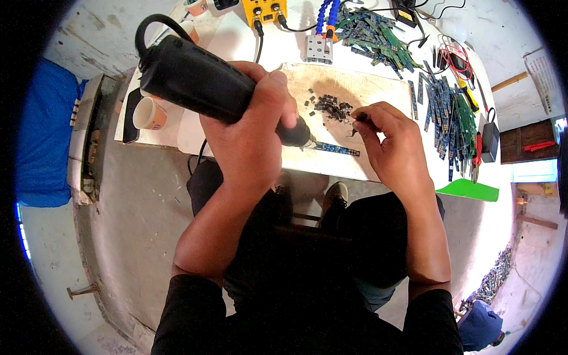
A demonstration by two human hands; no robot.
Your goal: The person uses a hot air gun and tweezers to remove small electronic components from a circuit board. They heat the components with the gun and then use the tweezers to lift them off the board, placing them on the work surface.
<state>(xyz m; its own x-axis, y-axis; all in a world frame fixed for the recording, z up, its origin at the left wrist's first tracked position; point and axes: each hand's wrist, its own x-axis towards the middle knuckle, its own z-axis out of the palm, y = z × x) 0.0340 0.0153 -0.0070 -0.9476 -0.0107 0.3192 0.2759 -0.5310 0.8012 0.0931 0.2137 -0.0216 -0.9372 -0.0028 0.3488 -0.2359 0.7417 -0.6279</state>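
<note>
My left hand (242,136) is wrapped round a bulky black handheld tool (189,77) with a cable loop. Its metal tip points down at one end of a narrow blue circuit strip (338,150), which lies on a stained beige board (378,89). My right hand (393,142) is closed in a pinch on a small dark object (358,117) just above and right of the strip; exactly what it is, I cannot make out. Between my hands a pile of small black components (334,107) rests on the board.
Paper cups (148,113) stand left. A yellow box (265,16), metal block (319,50) with blue hoses and heaped boards (373,41) are behind. More strips (444,118), tools (470,94), a black adapter (489,142) and green tray (467,190) lie right.
</note>
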